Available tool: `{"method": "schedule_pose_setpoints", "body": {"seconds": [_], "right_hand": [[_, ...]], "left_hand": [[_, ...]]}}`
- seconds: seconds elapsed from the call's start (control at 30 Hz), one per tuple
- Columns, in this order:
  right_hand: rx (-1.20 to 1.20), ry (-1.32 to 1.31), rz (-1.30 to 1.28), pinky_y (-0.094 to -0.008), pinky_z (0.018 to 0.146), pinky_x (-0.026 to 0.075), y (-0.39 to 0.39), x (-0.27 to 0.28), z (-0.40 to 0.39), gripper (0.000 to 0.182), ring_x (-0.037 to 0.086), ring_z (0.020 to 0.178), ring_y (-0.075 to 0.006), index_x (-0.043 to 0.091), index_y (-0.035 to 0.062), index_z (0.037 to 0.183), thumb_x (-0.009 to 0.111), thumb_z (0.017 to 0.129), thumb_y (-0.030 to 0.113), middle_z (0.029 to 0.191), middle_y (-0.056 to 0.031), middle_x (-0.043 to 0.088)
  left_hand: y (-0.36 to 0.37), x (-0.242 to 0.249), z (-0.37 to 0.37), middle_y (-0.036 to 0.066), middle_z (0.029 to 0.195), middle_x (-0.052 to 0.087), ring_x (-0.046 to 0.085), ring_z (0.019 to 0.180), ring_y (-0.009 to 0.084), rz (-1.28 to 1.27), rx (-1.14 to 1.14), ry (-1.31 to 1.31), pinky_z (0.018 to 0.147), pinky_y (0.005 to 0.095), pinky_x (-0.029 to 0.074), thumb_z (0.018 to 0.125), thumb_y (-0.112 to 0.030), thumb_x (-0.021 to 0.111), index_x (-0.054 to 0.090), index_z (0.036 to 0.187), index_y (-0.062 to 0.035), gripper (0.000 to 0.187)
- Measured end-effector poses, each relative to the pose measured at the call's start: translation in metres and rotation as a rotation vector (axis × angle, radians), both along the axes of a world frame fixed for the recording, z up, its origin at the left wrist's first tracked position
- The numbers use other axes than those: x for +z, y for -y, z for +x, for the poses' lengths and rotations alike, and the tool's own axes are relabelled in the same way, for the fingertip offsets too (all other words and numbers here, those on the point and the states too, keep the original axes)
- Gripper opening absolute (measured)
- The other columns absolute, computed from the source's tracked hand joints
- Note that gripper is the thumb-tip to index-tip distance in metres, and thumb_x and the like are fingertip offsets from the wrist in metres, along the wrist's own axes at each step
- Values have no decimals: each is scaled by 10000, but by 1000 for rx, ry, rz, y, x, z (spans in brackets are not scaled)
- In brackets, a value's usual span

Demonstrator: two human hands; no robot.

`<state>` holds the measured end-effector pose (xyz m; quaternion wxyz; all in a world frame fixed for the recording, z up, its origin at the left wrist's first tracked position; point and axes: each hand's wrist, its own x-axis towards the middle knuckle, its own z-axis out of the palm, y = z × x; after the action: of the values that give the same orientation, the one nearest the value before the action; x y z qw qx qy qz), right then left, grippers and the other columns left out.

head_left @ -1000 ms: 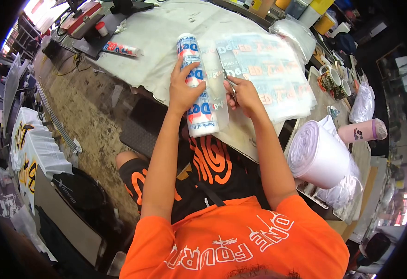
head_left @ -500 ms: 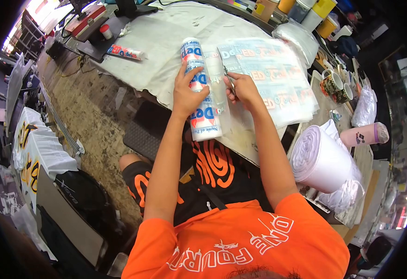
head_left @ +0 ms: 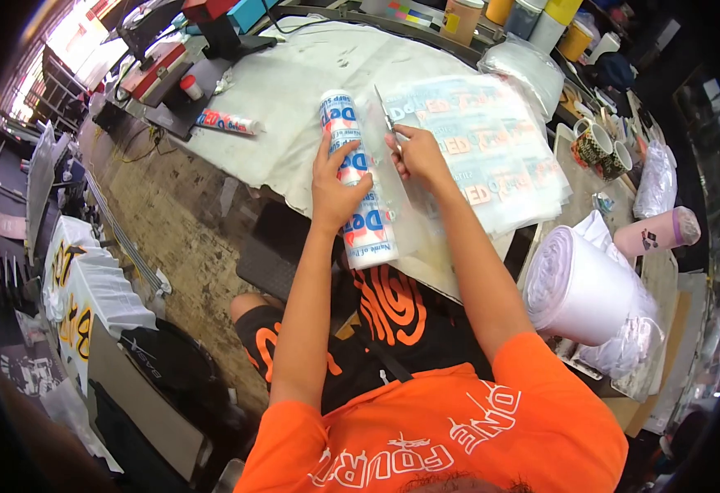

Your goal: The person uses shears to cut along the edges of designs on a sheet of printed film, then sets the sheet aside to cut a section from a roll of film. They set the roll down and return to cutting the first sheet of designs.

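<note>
A roll of printed white film (head_left: 368, 222) with blue and red lettering lies lengthwise in front of me on the table. My left hand (head_left: 339, 185) rests over its middle and grips it, thumb on the right side and fingers spread across the top. Scissors (head_left: 385, 109) are in my right hand (head_left: 419, 158), closed round the handles, with the blades pointing away from me beside the roll's right edge. Clear film shows between the roll and the right hand. To the right lies a pile of printed translucent sheets (head_left: 500, 148).
A smaller printed roll (head_left: 228, 122) lies on the table's left side. At the right stand a thick white roll (head_left: 578, 283), patterned mugs (head_left: 592, 146) and a pink cylinder (head_left: 657, 232). Tubs (head_left: 463, 18) line the back edge; a monitor stand (head_left: 227, 37) is back left.
My right hand has moved away from me along the roll, and more of the scissor blades shows. My left hand stays on the roll. The whole view has shifted slightly.
</note>
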<state>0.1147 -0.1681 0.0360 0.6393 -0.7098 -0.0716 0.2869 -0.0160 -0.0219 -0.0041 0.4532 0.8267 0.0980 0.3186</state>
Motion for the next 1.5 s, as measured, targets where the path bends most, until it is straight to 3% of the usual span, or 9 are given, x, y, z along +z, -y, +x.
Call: {"method": "schedule_pose_setpoints", "body": {"seconds": [0.4,0.47,0.67,0.73,0.8,0.93,1.13,1.2,1.5], "right_hand": [[-174,726,75,-254,597,446,33,6,-2,560,476,603,-55,594,94,1482,729,939,91,630,-49,588],[-343,724,152,-376,592,506,41,2,11,560,678,572,-249,597,100,1464,696,912,116,697,-160,696],[-488,707,90,-368,593,516,54,8,18,565,685,573,-255,591,94,1468,654,906,88,701,-136,718],[-457,704,226,-268,564,465,51,9,15,584,539,564,-53,592,84,1484,616,911,-24,641,-41,639],[-444,695,218,-282,566,475,52,9,14,603,582,560,-79,591,100,1486,622,895,-14,655,-65,666],[-429,736,128,-426,580,502,56,7,17,624,666,577,-332,562,99,1494,655,877,104,682,-150,679],[-507,729,258,-396,606,526,57,5,23,602,699,603,-294,566,84,1485,649,888,90,714,-156,706],[-596,714,267,-265,528,418,57,5,24,576,511,527,-61,600,72,1468,658,900,-8,601,-56,632],[-656,727,233,-258,518,384,59,4,27,549,458,514,-58,596,45,1455,700,916,22,551,-40,559]], "left_hand": [[44,32,16,167,1469,590,490,1405,392,716,-387,-253,1245,665,199,901,-120,600,638,1411,-106,511],[47,37,15,169,1494,569,483,1412,405,708,-390,-329,1239,680,185,940,-180,594,607,1448,-116,512],[78,44,23,174,1555,510,414,1464,461,955,-391,-385,1229,713,132,1039,-414,536,553,1508,-136,546],[87,44,31,173,1563,500,391,1480,474,972,-415,-371,1226,719,120,1046,-450,519,560,1504,-137,556],[96,44,43,173,1545,519,361,1498,477,935,-482,-432,1225,726,115,1042,-453,513,570,1493,-130,558],[113,45,62,173,1579,484,324,1526,410,946,-545,-615,1258,657,124,1044,-393,495,543,1525,-152,540],[115,23,92,185,1561,504,341,1529,366,752,-652,-271,1251,698,126,971,-286,530,558,1486,-85,554],[113,24,98,186,1599,460,322,1535,378,764,-685,-262,1258,691,120,973,-296,542,509,1519,-66,594],[95,37,69,221,1272,600,538,1200,423,276,-314,-261,1049,500,438,908,-157,659,610,1242,2,373]]}}
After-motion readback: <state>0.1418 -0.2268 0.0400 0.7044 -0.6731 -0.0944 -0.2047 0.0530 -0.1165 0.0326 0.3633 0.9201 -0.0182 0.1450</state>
